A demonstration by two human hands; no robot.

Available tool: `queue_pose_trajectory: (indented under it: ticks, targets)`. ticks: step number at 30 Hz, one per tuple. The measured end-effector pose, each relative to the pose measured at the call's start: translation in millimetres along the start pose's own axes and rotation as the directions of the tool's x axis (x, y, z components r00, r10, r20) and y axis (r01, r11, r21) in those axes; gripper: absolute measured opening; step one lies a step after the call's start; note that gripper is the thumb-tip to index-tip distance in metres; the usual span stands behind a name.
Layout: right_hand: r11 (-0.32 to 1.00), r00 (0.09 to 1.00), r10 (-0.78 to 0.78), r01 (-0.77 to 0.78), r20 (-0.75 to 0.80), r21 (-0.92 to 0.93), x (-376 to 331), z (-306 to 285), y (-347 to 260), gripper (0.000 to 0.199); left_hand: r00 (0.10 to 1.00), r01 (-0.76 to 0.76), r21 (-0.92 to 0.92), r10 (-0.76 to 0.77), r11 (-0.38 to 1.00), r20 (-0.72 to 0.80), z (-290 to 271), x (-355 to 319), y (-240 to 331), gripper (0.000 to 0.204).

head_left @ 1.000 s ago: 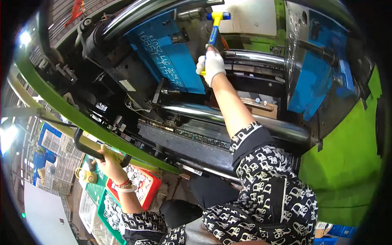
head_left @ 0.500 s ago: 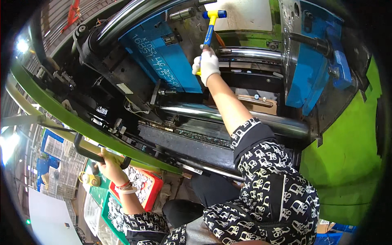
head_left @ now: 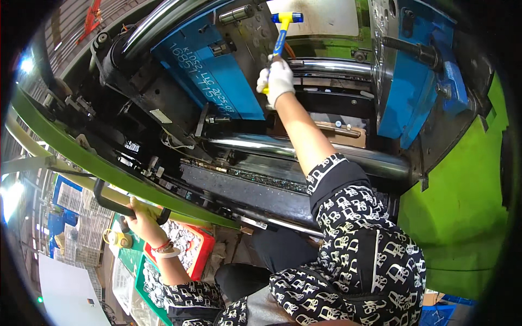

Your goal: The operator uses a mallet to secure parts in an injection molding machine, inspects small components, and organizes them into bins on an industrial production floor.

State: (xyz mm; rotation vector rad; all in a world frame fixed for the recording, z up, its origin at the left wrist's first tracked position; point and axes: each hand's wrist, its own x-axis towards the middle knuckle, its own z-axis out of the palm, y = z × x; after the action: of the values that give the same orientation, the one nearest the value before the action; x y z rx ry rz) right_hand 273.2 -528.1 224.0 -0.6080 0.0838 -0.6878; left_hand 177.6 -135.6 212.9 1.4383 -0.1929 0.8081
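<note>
My right hand (head_left: 278, 81), in a white glove, is closed round the grip of a mallet (head_left: 287, 18) with a yellow head and blue faces. The mallet's head points up and away, inside the machine, near the metal face of the left blue mould half (head_left: 204, 70). Whether it touches anything there, I cannot tell. At the lower left, my bare left hand (head_left: 144, 221) is wrapped round a black handle (head_left: 101, 196) on the green door frame (head_left: 81, 155). Wristbands show on that arm.
Across the gap stands a second blue mould half (head_left: 399, 98). Shiny tie bars (head_left: 250, 144) run between the two sides. A green panel (head_left: 457, 206) flanks me on the right. Below the door, a red tray (head_left: 203, 255) and a green tray (head_left: 142, 282) contain many small grey parts.
My view has shifted slightly, moving the machine a little to the left in the picture. Both hands keep their holds, on the mallet and on the door handle.
</note>
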Motion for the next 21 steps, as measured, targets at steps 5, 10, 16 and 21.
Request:
queue_pose_trajectory:
  ticks: [5, 10, 16, 21]
  targets:
    - [0.956, 0.967, -0.25, 0.254, -0.042, 0.148, -9, -29, -9, 0.028, 1.0, -0.002, 0.011, 0.001, 1.0, 0.018, -4, 1, -3, 0.02]
    - [0.819, 0.803, -0.56, 0.574, -0.205, 0.014, -13, -29, 5, 0.038, 1.0, -0.002, -0.009, 0.002, 1.0, -0.011, -2, 1, -2, 0.016]
    - [0.984, 0.99, 0.142, -0.139, 0.023, -0.109, -9, -33, 15, 0.036, 1.0, 0.016, -0.018, -0.016, 1.0, 0.01, 0, 0, 1, 0.014]
    - [0.965, 0.962, -0.261, 0.262, -0.073, 0.002, -4, -49, 5, 0.037, 1.0, 0.005, 0.014, -0.005, 1.0, -0.004, -1, 0, 0, 0.014]
